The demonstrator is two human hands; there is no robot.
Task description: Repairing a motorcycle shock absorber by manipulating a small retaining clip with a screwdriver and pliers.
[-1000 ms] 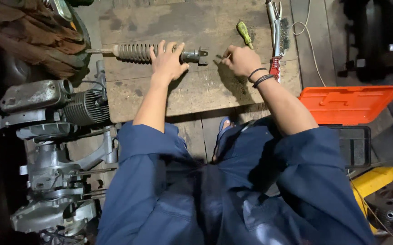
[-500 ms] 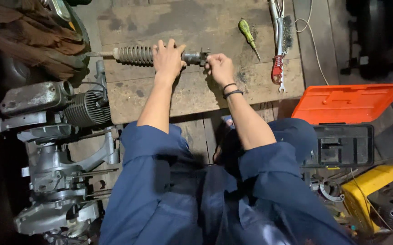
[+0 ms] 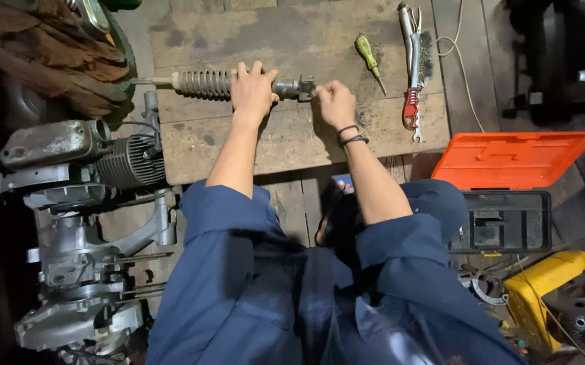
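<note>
No packages, labels, signs or screens can be made out here

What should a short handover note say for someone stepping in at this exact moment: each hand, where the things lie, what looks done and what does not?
Left hand: gripped around the middle of the shock absorber, pinning it flat on the wooden board.
Right hand: closed at the metal end fitting; whether it holds a small tool cannot be seen.
Nearby: green screwdriver and red-handled pliers lie unused to the right; open orange toolbox beside the right arm; engine on the left.
Done: shock absorber laid down and steadied.
Left: end fitting is still attached.
</note>
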